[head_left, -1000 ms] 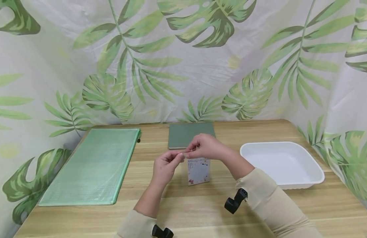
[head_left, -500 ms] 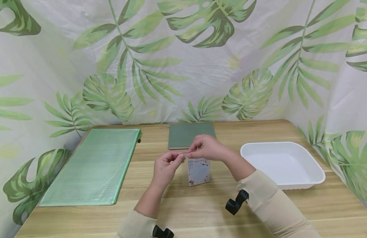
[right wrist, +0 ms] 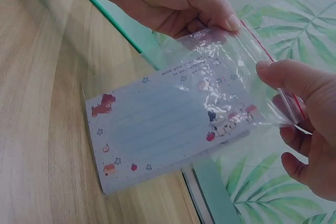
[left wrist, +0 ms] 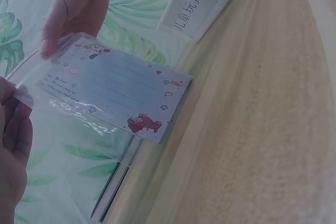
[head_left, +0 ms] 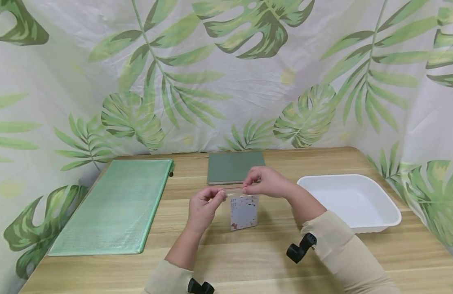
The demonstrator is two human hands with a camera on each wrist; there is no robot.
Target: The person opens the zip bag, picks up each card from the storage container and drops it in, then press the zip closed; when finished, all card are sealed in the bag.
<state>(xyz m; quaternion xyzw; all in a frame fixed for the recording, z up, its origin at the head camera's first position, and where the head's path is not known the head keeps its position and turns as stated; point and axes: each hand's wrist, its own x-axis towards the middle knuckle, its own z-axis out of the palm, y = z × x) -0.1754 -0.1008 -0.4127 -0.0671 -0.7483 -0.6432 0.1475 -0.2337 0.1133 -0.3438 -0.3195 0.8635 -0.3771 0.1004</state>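
Note:
A clear zip bag [right wrist: 231,45] with a red seal line along its top hangs upright between both hands. Inside it is a notepad [head_left: 243,212] of pale paper with a lined blue middle and small cartoon prints, seen closely in the left wrist view as the notepad [left wrist: 121,85]. My left hand [head_left: 204,208] pinches the bag's top at the left corner, thumb toward me. Farther right along the same edge, my right hand [head_left: 267,181] pinches the seal between thumb and fingers. The bag's lower end is close to the tabletop; whether it touches I cannot tell.
Behind the hands lies a dark green notebook [head_left: 234,167]. On the left is a mint mesh zip pouch [head_left: 112,204]; on the right, a white plastic tray [head_left: 351,200] with a printed label [left wrist: 189,9] on its side. A leaf-patterned cloth [head_left: 197,81] hangs behind the wooden table [head_left: 241,261].
My right hand has slid rightward along the bag's top edge, away from the left hand, so more of the red seal line shows between them. The left hand has barely moved.

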